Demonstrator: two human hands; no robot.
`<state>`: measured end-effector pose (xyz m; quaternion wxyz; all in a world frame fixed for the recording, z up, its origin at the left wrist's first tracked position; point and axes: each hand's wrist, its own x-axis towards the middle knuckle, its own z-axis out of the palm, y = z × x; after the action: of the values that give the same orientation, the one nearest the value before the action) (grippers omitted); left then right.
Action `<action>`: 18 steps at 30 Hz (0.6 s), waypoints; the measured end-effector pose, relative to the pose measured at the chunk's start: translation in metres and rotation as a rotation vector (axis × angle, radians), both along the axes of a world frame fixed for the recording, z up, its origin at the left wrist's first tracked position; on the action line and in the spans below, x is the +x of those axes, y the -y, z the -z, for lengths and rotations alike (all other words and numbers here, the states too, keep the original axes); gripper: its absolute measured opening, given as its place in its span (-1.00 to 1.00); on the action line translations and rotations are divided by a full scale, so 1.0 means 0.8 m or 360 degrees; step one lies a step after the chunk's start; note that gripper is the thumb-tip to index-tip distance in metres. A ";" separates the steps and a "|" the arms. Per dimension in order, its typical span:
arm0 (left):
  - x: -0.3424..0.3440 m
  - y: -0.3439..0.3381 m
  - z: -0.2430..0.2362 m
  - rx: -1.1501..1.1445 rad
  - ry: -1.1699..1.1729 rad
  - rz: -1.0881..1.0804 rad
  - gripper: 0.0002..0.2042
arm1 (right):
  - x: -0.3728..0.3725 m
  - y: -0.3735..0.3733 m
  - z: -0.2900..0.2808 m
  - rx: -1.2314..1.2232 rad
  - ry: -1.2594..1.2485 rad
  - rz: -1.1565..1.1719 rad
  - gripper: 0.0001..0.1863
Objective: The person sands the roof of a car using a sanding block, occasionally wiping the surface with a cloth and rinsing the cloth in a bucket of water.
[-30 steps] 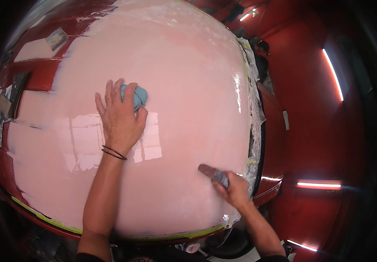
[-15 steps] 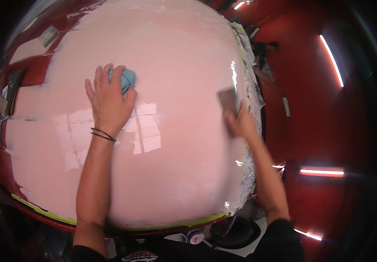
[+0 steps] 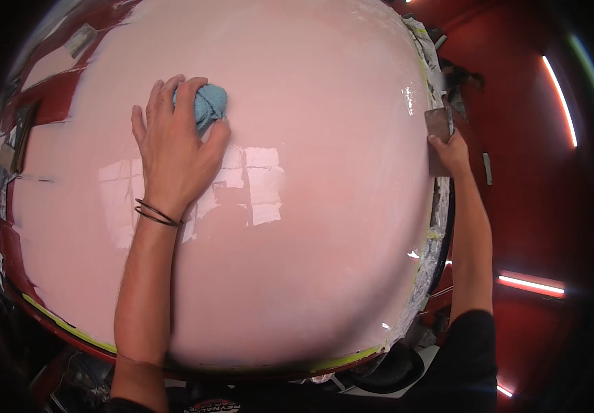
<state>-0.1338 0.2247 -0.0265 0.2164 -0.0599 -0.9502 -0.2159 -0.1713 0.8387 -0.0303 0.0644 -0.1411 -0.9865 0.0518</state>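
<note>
A broad, curved vehicle panel (image 3: pixel 310 255) coated in glossy wet-looking pink stretches out below me. My left hand (image 3: pixel 176 151) rests on it left of the middle, thumb and fingers closed round a bunched blue cloth (image 3: pixel 211 104). Over at the panel's right edge, my right hand (image 3: pixel 456 153) grips a flat grey-brown sanding block (image 3: pixel 438 122), thumb on top. The block lies along the rim where the panel curves down; its underside is hidden.
Crumpled masking film (image 3: pixel 440 217) and yellow-green tape (image 3: pixel 66 325) border the panel. Dark red paint (image 3: pixel 56 138) shows at the left. A grey sheet (image 3: pixel 81 41) lies far left. Bright light strips (image 3: pixel 532 283) shine against the red area on the right. A round black object (image 3: pixel 390 372) sits below the front edge.
My right hand and the sanding block have moved right, from the pink surface to the panel's edge. The view has shifted left; my left hand still holds the cloth in much the same place.
</note>
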 end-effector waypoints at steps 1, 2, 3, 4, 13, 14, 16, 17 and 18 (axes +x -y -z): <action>0.001 0.005 -0.002 -0.0015 -0.0003 -0.0001 -0.41 | -0.003 0.013 0.007 -0.0078 0.0000 -0.0032 -0.09; 0.002 0.009 -0.001 -0.0043 -0.0003 -0.0017 -0.41 | 0.000 0.022 0.010 -0.0145 -0.0002 -0.0050 -0.09; 0.003 0.010 0.001 -0.0047 0.0002 -0.0035 -0.41 | 0.005 0.031 0.002 -0.0186 0.0001 -0.0069 -0.09; -0.002 0.011 0.002 -0.0043 -0.0012 -0.0051 -0.41 | 0.027 0.050 0.000 -0.0012 0.0099 -0.0044 -0.05; 0.000 0.016 0.005 -0.0102 0.0000 -0.0104 -0.40 | 0.448 0.293 -0.021 -0.0299 0.0271 -0.0093 -0.09; 0.001 0.019 0.004 -0.0097 -0.0014 -0.0099 -0.41 | 0.437 0.282 -0.021 -0.0257 0.0280 -0.0080 -0.08; 0.003 0.025 0.006 -0.0104 -0.0042 -0.0092 -0.41 | 0.378 0.240 -0.002 -0.0056 0.0231 0.0006 -0.04; 0.005 0.025 0.009 -0.0098 -0.0040 -0.0086 -0.41 | 0.322 0.209 0.001 -0.0081 0.0230 0.0151 -0.01; 0.003 0.018 0.010 -0.0077 -0.0048 -0.0068 -0.40 | 0.271 0.161 0.013 0.0111 0.0111 0.0158 -0.05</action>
<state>-0.1314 0.2100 -0.0346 0.2337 -0.0480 -0.9529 -0.1872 0.0457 0.7098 -0.0403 0.0373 -0.1893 -0.9812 0.0093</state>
